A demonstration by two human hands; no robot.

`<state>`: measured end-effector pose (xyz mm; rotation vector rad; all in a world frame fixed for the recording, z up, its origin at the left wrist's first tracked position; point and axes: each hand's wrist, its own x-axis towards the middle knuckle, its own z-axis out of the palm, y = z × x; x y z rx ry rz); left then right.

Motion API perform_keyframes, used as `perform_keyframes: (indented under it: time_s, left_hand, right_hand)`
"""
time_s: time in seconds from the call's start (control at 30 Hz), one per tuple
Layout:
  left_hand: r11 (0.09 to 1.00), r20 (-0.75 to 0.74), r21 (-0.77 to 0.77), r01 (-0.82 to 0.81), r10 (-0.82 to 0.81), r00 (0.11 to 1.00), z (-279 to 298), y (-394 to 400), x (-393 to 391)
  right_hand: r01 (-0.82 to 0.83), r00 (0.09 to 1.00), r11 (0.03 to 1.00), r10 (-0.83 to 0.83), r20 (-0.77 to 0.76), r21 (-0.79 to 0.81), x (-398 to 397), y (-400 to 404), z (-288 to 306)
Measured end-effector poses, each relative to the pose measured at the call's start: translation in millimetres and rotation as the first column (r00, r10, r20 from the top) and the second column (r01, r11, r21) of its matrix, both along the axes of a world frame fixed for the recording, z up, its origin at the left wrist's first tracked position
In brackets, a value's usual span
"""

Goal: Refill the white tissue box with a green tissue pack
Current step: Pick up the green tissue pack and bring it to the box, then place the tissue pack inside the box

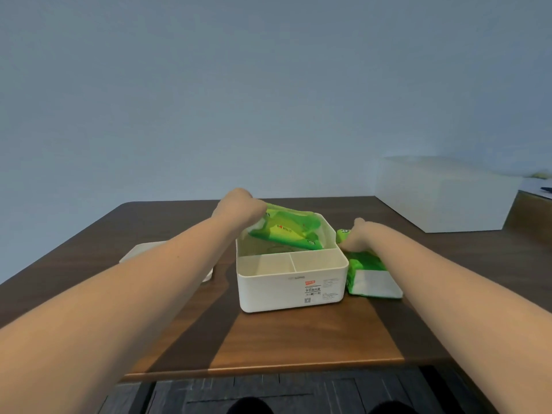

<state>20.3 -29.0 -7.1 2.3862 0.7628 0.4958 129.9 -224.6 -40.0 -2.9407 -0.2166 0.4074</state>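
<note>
The white tissue box (291,286) stands open on the wooden table, with two small compartments along its near side and a large one behind. A green tissue pack (286,231) tilts into the large compartment, its left end raised. My left hand (239,209) grips that raised end at the box's far left corner. A second green tissue pack (369,271) lies on the table against the box's right side. My right hand (357,237) rests on its far end, fingers curled over it.
The white lid (140,252) lies on the table left of the box, partly hidden by my left forearm. A large white block (442,198) stands at the table's back right. The table's near edge (268,367) runs just above a dark floor.
</note>
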Motion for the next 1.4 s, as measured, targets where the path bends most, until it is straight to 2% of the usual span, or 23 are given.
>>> perform_keyframes:
  time_s: [0.17,0.37,0.5,0.7,0.8,0.87,1.03,1.17,1.27,1.4]
  left_hand:
    - [0.994,0.258,-0.096,-0.053,0.077,0.963,17.3,13.4,2.3]
    - [0.971,0.375,-0.226,-0.082,0.165,0.912,20.8,38.5,15.1]
    - [0.968,0.349,-0.203,-0.149,0.214,0.913,11.2,53.8,19.9]
    - [0.968,0.145,-0.115,-0.222,0.237,0.961,-9.3,84.7,28.5]
    - [0.975,0.046,-0.083,-0.208,0.212,0.976,-16.3,94.5,36.6]
    - [0.977,-0.009,-0.075,-0.198,0.198,0.98,-21.2,99.2,43.0]
    - [0.982,-0.072,-0.095,-0.164,0.157,0.985,-36.1,106.1,54.6]
    - [0.979,-0.076,-0.148,-0.14,0.13,0.989,-44.1,111.4,55.6]
    - [0.981,-0.09,-0.137,-0.136,0.125,0.988,-47.8,111.8,53.7]
    - [0.982,-0.102,-0.119,-0.145,0.133,0.986,-52.8,115.2,54.1]
  right_hand:
    - [0.027,0.998,0.998,-0.03,0.052,0.057,14.2,-1.0,-2.8]
    - [0.029,0.99,0.987,-0.05,0.133,0.155,22.0,-1.7,7.8]
    - [0.03,0.979,0.971,-0.076,0.188,0.236,34.7,3.5,14.5]
    - [-0.078,0.938,0.929,-0.054,0.342,0.361,26.0,16.8,48.2]
    - [-0.231,0.911,0.885,0.051,0.41,0.404,18.9,29.7,66.9]
    - [-0.376,0.879,0.839,0.188,0.439,0.393,13.7,39.2,76.4]
    - [-0.695,0.702,0.679,0.57,0.428,0.236,-1.9,63.7,77.9]
    - [-0.799,0.583,0.594,0.728,0.361,0.092,-9.6,81.9,63.0]
    - [-0.83,0.532,0.558,0.79,0.306,0.001,-13.4,88.9,56.6]
    - [-0.859,0.492,0.512,0.833,0.252,-0.017,-19.5,89.1,61.3]
